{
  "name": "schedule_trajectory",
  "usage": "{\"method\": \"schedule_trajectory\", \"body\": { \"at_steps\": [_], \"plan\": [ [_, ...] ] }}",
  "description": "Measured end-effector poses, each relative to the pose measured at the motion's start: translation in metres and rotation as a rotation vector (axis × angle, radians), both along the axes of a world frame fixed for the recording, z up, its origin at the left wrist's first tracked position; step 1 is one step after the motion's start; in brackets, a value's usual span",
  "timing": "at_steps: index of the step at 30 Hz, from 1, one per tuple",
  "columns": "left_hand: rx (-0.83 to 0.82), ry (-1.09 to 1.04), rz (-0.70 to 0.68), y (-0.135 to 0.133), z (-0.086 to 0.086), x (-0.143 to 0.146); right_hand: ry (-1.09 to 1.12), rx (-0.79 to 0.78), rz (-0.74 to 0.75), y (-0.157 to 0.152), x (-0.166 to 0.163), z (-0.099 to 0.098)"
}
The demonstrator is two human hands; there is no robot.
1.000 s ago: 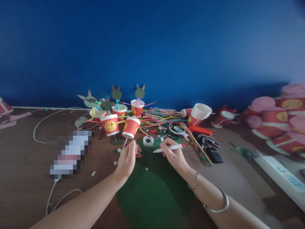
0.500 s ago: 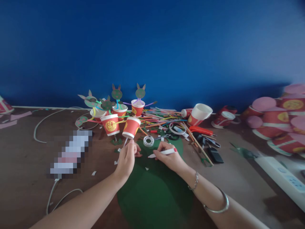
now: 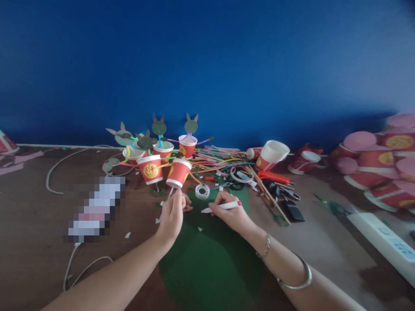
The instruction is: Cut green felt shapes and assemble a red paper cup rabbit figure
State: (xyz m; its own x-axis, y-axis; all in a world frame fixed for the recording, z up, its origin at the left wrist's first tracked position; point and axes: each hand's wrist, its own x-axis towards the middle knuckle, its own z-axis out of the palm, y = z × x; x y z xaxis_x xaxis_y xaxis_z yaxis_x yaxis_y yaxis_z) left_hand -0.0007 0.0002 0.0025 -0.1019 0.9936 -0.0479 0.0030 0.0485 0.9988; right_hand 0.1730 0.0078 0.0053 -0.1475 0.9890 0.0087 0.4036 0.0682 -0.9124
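Note:
My right hand (image 3: 227, 211) grips a white marker (image 3: 227, 206) with a red end, its tip pointing left above a round dark green sheet (image 3: 210, 268). My left hand (image 3: 173, 211) has its fingers curled together just below a tilted red paper cup (image 3: 179, 172) with a white rim. The fingertips meet the cup's lower edge, and what lies inside the fingers is hidden. A thin pale stick runs from the cup's base behind this hand. Beside it leans another red paper cup (image 3: 150, 169) with a gold emblem.
Behind stand paper cups bearing rabbit-shaped heads (image 3: 158, 128). Coloured sticks (image 3: 220, 156), a tape roll (image 3: 202, 191) and scissors (image 3: 236, 185) lie ahead. A blurred-out device (image 3: 97, 207) is left; a power strip (image 3: 385, 237) and pink-topped cups (image 3: 378, 162) are right.
The right hand and marker have shifted very slightly. Everything else looks the same.

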Motion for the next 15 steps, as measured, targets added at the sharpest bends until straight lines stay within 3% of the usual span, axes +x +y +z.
{"method": "schedule_trajectory", "body": {
  "at_steps": [15],
  "plan": [
    [0.011,0.006,0.002,0.0004,0.0006,0.0002,0.003,0.001,-0.006,0.0003,-0.0012,-0.0009]
  ]
}}
